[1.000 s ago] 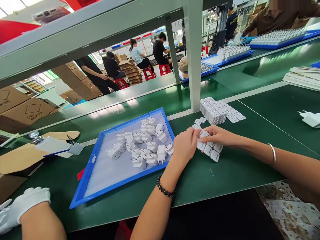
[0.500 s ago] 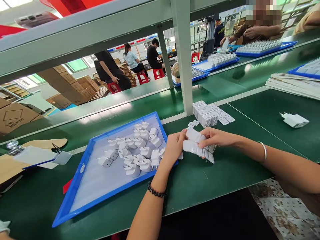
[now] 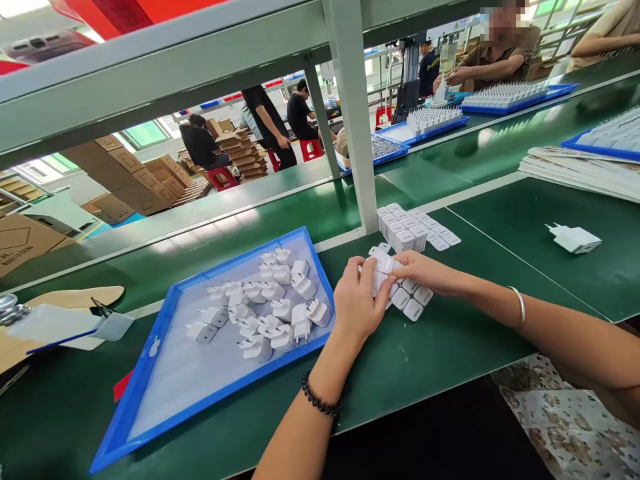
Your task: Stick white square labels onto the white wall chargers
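- left hand (image 3: 356, 303) — forearm reaching up from bottom centre, black bead bracelet at wrist, fingers curled, fingertips meeting the right's
- right hand (image 3: 425, 272) — forearm in from right edge, silver bangle, palm down, fingers pinched

On the green table (image 3: 450, 347), the blue tray (image 3: 150, 413) serves as landmark: white chargers (image 3: 270, 310) lie heaped in its far right half. Just right of the tray, the left hand (image 3: 356, 303) and right hand (image 3: 425, 272) meet over a small cluster of white chargers (image 3: 409, 299), both with a grip on one white piece (image 3: 383, 263). Beyond that, further right of the tray, a packed block of chargers (image 3: 407, 227) sits by a grey post (image 3: 353, 113). Far right of the tray lies a lone charger (image 3: 574, 238). A white bottle (image 3: 50, 323) lies left of the tray.
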A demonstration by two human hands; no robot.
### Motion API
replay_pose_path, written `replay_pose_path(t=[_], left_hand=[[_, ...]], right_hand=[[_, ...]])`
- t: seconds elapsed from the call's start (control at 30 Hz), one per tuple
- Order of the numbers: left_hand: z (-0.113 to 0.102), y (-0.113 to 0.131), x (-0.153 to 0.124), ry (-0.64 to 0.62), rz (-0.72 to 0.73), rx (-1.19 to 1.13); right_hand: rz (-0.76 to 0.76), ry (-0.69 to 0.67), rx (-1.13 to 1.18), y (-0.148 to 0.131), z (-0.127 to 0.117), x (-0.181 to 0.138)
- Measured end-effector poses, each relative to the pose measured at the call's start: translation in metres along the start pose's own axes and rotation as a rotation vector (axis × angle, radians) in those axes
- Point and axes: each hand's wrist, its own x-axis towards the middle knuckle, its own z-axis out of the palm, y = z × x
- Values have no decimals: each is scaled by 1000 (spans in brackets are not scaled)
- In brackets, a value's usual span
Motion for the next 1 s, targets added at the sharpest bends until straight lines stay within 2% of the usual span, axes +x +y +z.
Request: replay_pose_path(t=[0.1, 0.2, 0.43, 0.53, 0.7, 0.83, 1.0], left_hand=[[3, 1, 1, -166, -90, -100], [1, 0, 4, -227, -188, -256], [-6, -13, 11, -150, -318, -318], [-7, -10, 10, -122, -346, -287], [-5, 1, 4, -67, -312, -271], [-4, -1, 5, -34, -287, -349], [-1, 1, 4, 74, -219, -379]], right_hand=[[-38, -40, -30, 0, 5, -1], [-66, -87, -61, -3, 6, -1], [-34, -203, -104, -9, 0, -4], [-27, -222, -105, -10, 0, -5], [-15, -209, -87, -8, -2, -4], [19, -223, -85, -7, -4, -2], [42, -219, -109, -15, -14, -1]])
